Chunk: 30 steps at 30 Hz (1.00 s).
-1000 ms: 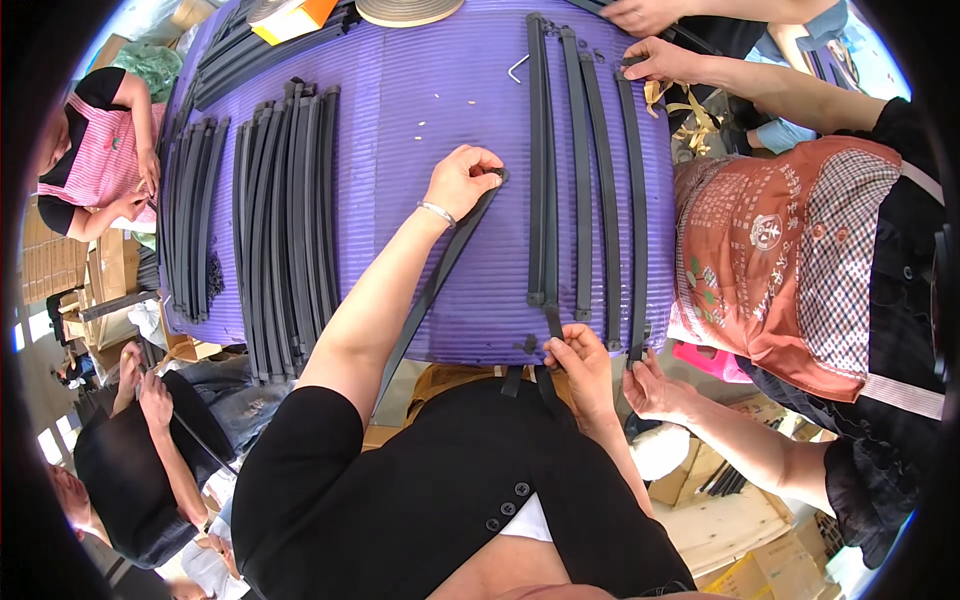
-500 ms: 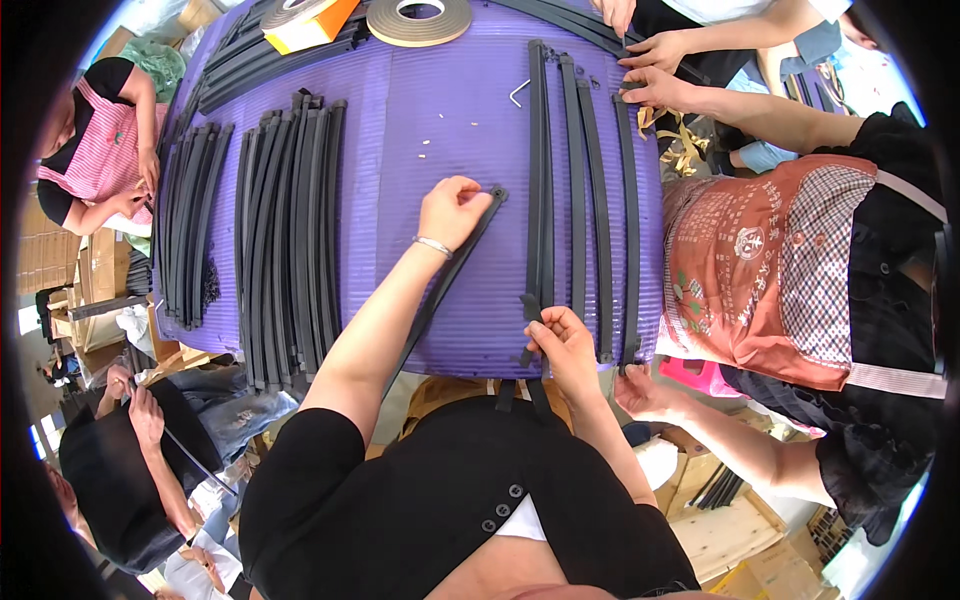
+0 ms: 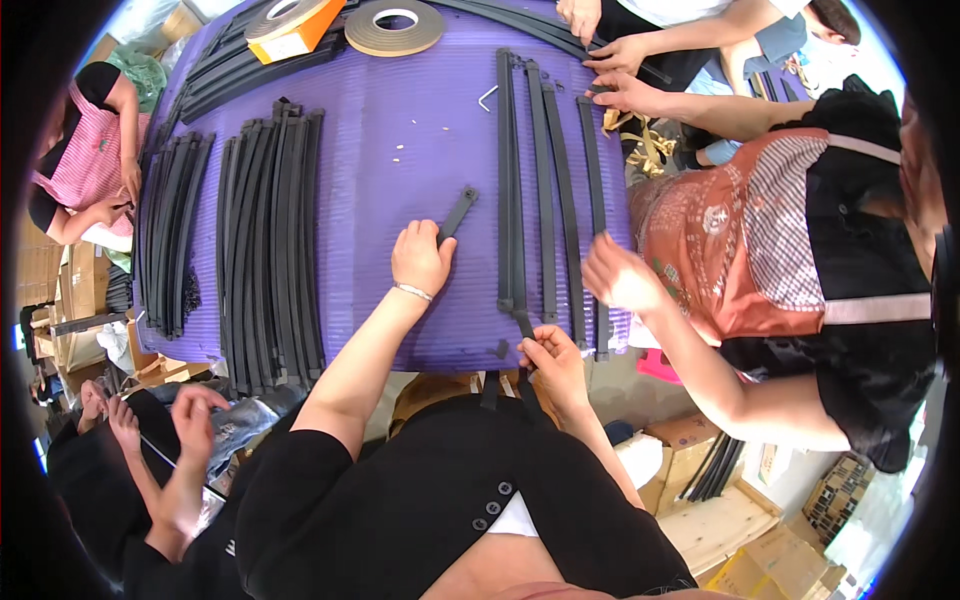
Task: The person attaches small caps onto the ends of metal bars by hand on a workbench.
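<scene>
My left hand (image 3: 421, 258) is closed round a long dark grey strip (image 3: 460, 211). The strip's far end, with a round hole or fitting, sticks out past my fingers; the rest is hidden under my hand and forearm. Close to the table's near edge, my right hand (image 3: 557, 366) pinches a short dark strip piece (image 3: 524, 325) at the near end of a pair of long dark strips (image 3: 511, 190). A small dark scrap (image 3: 501, 348) lies just left of those fingers. Further right, more single strips (image 3: 565, 190) lie lengthwise.
A purple ribbed table (image 3: 390, 190) carries bundles of dark strips (image 3: 270, 240) on the left. Two tape rolls (image 3: 394, 48) and an orange box (image 3: 300, 38) lie at the back, with a hex key (image 3: 488, 98) nearer. A co-worker's hand (image 3: 622, 275) is close on the right.
My left hand has slid down along its strip, toward me. My right hand has shifted slightly nearer. The right co-worker's near hand has moved up along the outermost strip.
</scene>
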Tool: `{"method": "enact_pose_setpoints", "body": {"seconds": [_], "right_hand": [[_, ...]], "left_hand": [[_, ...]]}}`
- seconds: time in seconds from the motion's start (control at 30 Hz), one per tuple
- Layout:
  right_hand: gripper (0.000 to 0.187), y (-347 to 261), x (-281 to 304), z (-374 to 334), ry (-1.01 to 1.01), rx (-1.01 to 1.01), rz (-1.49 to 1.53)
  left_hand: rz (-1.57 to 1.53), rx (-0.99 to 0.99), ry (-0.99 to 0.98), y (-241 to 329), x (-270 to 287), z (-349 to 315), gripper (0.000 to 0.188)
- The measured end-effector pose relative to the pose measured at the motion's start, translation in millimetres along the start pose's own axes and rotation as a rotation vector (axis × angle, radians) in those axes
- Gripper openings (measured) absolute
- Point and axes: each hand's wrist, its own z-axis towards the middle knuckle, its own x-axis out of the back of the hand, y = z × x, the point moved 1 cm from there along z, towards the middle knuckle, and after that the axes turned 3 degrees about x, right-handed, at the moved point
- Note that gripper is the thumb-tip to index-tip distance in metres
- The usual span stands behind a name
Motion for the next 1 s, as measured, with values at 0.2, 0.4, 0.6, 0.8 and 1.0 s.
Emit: {"method": "enact_pose_setpoints", "body": {"seconds": [0.2,0.4,0.6,0.8,1.0], "right_hand": [[0.01,11.4,9.7,-21.7,-0.008,0.014,0.014],[0.01,25.2,43.2,-50.1,0.035,-0.041,-0.052],[0.013,27.5,80.6,-69.5,0.05,-0.044,0.007],[0.011,12.4,89.2,-62.3,-0.043,-0.055,-0.067],[0.009,-16.1,36.7,-27.6,-0.305,0.093,-0.172]], "left_hand": [[-0.067,-0.037,-0.02,18.6,9.8,-11.0,0.022],[-0.105,-0.059,-0.057,29.5,13.4,-19.6,0.021],[-0.115,-0.049,-0.056,38.1,24.0,-32.4,0.021],[-0.144,-0.014,0.013,34.3,33.6,-66.0,0.02],[-0.085,0.069,0.033,16.1,36.0,-89.9,0.02]]}}
